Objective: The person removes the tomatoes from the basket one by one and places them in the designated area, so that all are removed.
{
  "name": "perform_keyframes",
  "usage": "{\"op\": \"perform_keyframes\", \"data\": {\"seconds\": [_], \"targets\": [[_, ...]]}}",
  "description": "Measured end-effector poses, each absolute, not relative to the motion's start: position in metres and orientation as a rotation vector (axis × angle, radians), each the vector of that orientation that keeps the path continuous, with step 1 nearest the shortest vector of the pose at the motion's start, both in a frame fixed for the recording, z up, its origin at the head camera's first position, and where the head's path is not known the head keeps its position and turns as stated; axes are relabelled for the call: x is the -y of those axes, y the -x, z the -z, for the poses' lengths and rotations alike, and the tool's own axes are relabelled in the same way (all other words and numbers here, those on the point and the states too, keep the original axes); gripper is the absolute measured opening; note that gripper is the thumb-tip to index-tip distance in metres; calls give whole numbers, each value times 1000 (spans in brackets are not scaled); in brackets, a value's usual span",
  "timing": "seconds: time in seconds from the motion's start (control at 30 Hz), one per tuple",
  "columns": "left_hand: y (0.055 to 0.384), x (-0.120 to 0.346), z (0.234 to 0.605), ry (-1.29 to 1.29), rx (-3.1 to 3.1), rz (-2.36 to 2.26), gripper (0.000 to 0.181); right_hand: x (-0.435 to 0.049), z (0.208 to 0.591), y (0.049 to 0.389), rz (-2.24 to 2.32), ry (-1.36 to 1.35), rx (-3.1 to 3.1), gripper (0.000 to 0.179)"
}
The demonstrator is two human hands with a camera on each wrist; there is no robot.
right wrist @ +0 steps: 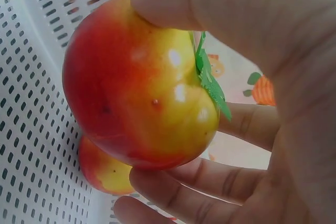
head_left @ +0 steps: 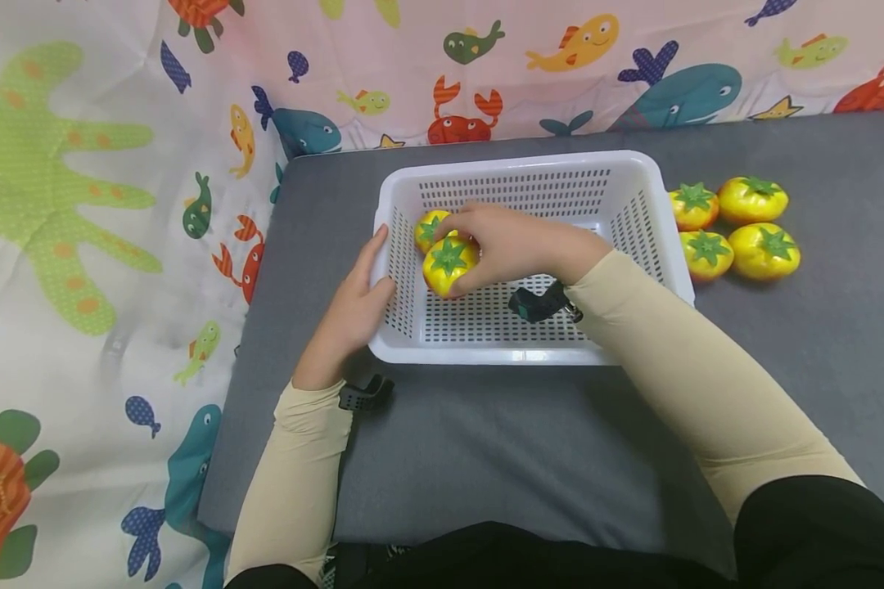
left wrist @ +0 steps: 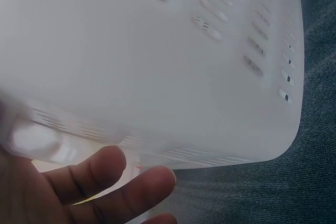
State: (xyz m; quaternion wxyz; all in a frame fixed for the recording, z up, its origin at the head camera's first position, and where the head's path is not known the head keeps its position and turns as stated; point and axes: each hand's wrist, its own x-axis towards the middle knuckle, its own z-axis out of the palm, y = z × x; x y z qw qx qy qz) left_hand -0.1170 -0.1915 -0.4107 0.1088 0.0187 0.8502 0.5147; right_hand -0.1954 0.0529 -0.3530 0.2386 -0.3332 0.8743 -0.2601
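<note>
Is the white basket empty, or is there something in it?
Not empty: the basket has a yellow fruit inside, near its left end, and the right hand holds another fruit beside it.

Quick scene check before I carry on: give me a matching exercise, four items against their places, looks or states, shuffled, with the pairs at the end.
Column one
1. Left hand
2. Right hand
3. Basket
4. Group of four fruits

Column two
A. White, with slotted walls
B. On the gray tabletop, to the right of the basket
C. At the outer side of the basket's left edge
D. Gripping one yellow fruit with a green leafy top

Pairs: 1-C, 2-D, 3-A, 4-B
</note>
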Motion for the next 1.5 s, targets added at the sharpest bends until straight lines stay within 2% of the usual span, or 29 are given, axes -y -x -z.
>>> {"op": "perform_keyframes", "data": {"seconds": [1.5], "targets": [[118, 191, 411, -13, -2477, -1512, 78, -118, 357, 186, 797, 722, -2457, 79]]}}
